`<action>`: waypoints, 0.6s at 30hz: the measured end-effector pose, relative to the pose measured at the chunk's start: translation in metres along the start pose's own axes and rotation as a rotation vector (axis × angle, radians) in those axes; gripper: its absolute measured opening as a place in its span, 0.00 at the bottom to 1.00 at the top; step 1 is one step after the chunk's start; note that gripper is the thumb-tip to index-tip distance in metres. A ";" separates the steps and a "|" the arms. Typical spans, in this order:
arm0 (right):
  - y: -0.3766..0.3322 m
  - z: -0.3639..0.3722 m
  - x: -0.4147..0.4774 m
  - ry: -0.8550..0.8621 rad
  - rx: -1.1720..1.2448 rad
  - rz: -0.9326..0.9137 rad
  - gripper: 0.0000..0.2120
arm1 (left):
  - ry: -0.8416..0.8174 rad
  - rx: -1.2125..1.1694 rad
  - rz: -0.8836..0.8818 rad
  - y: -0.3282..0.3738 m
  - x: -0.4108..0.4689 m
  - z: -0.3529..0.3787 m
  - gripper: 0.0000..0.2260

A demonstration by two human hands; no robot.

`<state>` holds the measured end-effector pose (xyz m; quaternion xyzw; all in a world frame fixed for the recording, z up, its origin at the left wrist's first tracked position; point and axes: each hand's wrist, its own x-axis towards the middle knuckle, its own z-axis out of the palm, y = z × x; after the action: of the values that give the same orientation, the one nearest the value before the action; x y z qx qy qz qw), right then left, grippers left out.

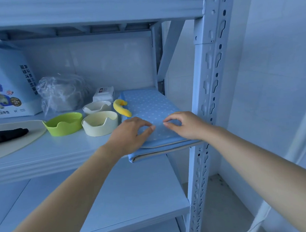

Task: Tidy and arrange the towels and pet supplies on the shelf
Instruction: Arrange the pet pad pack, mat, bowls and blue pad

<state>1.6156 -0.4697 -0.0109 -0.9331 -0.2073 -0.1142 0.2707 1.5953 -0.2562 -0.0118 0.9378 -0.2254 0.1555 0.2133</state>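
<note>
Left hand (131, 133), right hand (185, 126), bent fingers (172, 116) touching towel (148, 105)

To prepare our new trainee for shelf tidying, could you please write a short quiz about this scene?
1. Short answer: how many cream bowls stand on the shelf?
2. True or false: the yellow banana toy lies inside the green bowl.
3. Multiple choice: the left hand and the right hand both
A) rest on the blue dotted towel
B) grip the green bowl
C) hang below the shelf

Key:
1. Two.
2. False. It lies at the towel's left edge, outside the bowl.
3. A.
</note>
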 end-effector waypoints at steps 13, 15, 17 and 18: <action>0.010 0.028 0.026 -0.320 -0.347 0.058 0.25 | -0.073 0.036 -0.141 -0.022 0.024 0.039 0.32; 0.012 0.027 0.027 -0.321 -0.343 0.045 0.25 | -0.078 0.058 -0.137 -0.022 0.024 0.039 0.31; 0.014 0.027 0.028 -0.315 -0.326 0.035 0.25 | -0.069 0.070 -0.135 -0.021 0.023 0.040 0.32; 0.015 0.027 0.028 -0.313 -0.318 0.028 0.25 | -0.061 0.074 -0.135 -0.020 0.023 0.041 0.32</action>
<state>1.6500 -0.4573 -0.0306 -0.9732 -0.2132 0.0045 0.0862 1.6320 -0.2676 -0.0444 0.9624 -0.1619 0.1201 0.1818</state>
